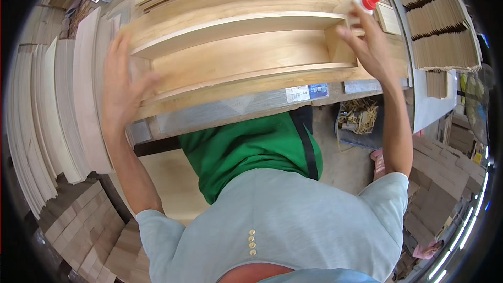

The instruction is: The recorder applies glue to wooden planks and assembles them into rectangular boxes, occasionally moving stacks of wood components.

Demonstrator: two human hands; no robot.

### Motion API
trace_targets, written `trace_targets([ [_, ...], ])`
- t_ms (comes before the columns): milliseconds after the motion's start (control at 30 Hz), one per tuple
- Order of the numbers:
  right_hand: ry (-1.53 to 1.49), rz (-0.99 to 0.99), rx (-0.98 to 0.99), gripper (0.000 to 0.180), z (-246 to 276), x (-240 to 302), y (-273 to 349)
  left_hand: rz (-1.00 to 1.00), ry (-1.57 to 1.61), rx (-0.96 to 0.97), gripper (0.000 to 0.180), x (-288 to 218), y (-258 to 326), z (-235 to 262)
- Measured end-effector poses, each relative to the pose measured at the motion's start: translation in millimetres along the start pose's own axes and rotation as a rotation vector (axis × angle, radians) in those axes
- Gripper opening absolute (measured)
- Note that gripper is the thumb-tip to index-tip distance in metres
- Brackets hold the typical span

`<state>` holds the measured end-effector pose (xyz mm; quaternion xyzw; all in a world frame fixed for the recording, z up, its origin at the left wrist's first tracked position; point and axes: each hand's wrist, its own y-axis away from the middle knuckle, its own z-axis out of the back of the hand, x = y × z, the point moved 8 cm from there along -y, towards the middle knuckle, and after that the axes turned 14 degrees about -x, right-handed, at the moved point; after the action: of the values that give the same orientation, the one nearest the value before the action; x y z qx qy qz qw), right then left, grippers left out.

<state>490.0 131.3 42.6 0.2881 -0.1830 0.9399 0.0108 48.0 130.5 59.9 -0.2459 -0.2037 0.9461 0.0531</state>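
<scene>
Wooden box (241, 52) should feel light, stiff, best held by both ends, left hand (123, 86) spread at its left, right hand (369, 42) half-curled at its right, any pinch on the bottle (368, 3) unclear.

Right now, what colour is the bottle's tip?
The tip is red, seen best in the head view.

The left hand (120, 86) is blurred at the box's (236, 28) left end; the right hand (371, 43) partly hides a bottle (361, 5) at the other.

The box (236, 29) is smooth, matt wood; the nozzle (370, 2), plastic; the shirt (314, 215), cloth.
</scene>
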Motion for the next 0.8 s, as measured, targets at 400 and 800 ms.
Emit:
trace_targets([
  [400,0.206,0.538,0.277,0.100,1,96,18,-0.188,0.042,0.462,0.101,-63,7,-12],
  [800,0.421,0.618,0.345,0.111,-23,93,26,-0.217,-0.025,0.413,0.101,-60,21,-14],
])
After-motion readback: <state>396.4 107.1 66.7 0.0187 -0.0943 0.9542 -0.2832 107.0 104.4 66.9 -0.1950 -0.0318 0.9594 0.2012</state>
